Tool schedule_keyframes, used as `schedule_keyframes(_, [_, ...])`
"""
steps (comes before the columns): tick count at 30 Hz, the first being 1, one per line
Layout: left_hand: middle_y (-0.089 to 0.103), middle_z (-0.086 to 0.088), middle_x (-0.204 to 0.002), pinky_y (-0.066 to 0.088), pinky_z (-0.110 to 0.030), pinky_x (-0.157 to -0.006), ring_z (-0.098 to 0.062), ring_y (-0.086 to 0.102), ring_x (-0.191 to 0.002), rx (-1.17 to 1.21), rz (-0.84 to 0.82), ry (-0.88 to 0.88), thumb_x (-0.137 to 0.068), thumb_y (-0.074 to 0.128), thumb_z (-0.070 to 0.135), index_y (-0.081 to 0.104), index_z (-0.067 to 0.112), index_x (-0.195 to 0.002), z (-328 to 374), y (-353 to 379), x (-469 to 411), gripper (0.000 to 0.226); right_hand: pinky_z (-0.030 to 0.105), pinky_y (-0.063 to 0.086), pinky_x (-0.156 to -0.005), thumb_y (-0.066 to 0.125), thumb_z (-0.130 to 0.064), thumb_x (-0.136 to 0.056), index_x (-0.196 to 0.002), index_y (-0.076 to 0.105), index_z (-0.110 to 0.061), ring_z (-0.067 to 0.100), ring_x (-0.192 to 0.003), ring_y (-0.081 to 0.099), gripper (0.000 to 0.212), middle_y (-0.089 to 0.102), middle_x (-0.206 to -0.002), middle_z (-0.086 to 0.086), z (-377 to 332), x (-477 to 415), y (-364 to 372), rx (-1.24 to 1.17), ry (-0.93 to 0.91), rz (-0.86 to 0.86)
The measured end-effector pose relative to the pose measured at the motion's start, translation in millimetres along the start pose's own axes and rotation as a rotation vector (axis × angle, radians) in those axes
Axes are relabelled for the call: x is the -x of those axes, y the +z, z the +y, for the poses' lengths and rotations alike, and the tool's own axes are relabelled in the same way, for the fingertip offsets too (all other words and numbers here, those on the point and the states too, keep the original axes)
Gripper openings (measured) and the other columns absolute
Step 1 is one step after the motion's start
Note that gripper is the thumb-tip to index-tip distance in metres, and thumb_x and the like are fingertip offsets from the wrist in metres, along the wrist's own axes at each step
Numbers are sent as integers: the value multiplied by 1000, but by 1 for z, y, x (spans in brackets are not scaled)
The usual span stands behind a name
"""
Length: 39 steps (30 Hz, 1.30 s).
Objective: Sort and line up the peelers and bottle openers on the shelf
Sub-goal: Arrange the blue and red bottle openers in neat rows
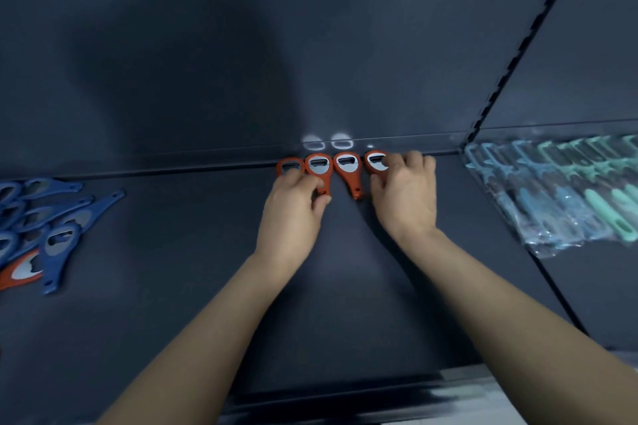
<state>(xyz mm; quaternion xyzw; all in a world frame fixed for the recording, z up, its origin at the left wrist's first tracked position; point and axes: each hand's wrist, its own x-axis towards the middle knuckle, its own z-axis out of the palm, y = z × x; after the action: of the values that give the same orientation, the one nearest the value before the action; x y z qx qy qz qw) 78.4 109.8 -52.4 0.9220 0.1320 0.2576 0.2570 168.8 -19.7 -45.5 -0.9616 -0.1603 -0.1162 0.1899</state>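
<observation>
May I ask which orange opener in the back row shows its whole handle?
Third opener from the left; the left hand and right hand cover the others' handles.

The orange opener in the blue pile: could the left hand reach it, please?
Probably yes: bare shelf lies between the orange opener and the left hand, though that hand grips a row opener.

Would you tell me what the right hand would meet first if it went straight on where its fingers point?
The right hand holds the rightmost orange opener; beyond it, probably the shelf's back panel.
</observation>
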Motion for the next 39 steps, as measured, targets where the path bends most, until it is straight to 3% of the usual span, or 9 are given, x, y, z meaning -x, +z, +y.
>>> schedule_keyframes(4, [54, -4, -116, 44, -34, -87, -24, 47, -107, -166, -168, 93, -86, 65, 23, 63, 11, -115, 15, 13, -4, 31, 35, 34, -91, 56, -20, -86, -116, 54, -2, 35, -107, 43, 35, 54, -111, 20, 13, 3, -3, -91, 95, -88])
schedule_keyframes(9, [46, -5, -131, 39, -33, -92, -25, 42, -114, -348, -217, 49, -93, 54, 25, 60, 12, -118, 15, 18, -5, 29, 36, 38, -80, 55, -15, -88, -103, 53, 1, 35, -102, 47, 22, 56, -105, 21, 9, 7, -1, -107, 81, -138])
schedule_keyframes(15, [54, -8, -118, 46, -41, -84, -25, 49, -105, -208, -233, -22, -94, 47, 7, 64, 2, -108, 9, 21, -6, 23, 34, 38, -77, 58, -19, -90, -104, 53, 1, 34, -101, 50, 24, 56, -105, 19, 6, 6, 2, -110, 39, -132])
schedule_keyframes(20, [56, -8, -113, 37, -22, -81, -25, 50, -105, -146, -199, -56, -92, 47, 2, 64, 4, -106, 7, 22, -5, 22, 32, 37, -81, 59, -26, -91, -107, 54, 0, 32, -102, 49, 31, 56, -106, 18, 9, 7, 5, -104, -17, -137])
schedule_keyframes(25, [55, -8, -116, 46, -39, -85, -25, 51, -103, -169, -182, -41, -93, 47, 4, 61, 2, -111, 13, 13, -1, 23, 34, 37, -83, 54, -24, -92, -104, 57, 0, 33, -98, 49, 26, 58, -102, 18, 13, 6, -2, -105, -54, -76])
schedule_keyframes(29, [59, -7, -105, 49, -45, -74, -25, 54, -97, -210, -103, -71, -94, 49, 7, 65, 5, -105, 15, -5, 13, 20, 35, 37, -87, 55, -12, -89, -108, 62, -1, 33, -99, 49, 23, 59, -105, 17, 3, 4, -12, -181, -224, -50])
schedule_keyframes(34, [61, -10, -101, 49, -45, -73, -29, 56, -93, -268, -52, -106, -93, 52, 8, 67, 5, -105, -4, -42, 39, 20, 34, 38, -88, 58, -17, -89, -107, 63, -2, 31, -103, 51, 23, 60, -107, 14, -37, 16, -10, -163, -495, -185])
schedule_keyframes(39, [62, -9, -101, 48, -41, -73, -28, 56, -94, -312, 41, -247, -93, 53, 9, 67, 6, -107, -45, -96, 79, 20, 34, 37, -98, 54, -27, -93, -121, 56, -8, 28, -113, 47, 34, 57, -120, 10, -101, 45, 5, -120, -685, -337])
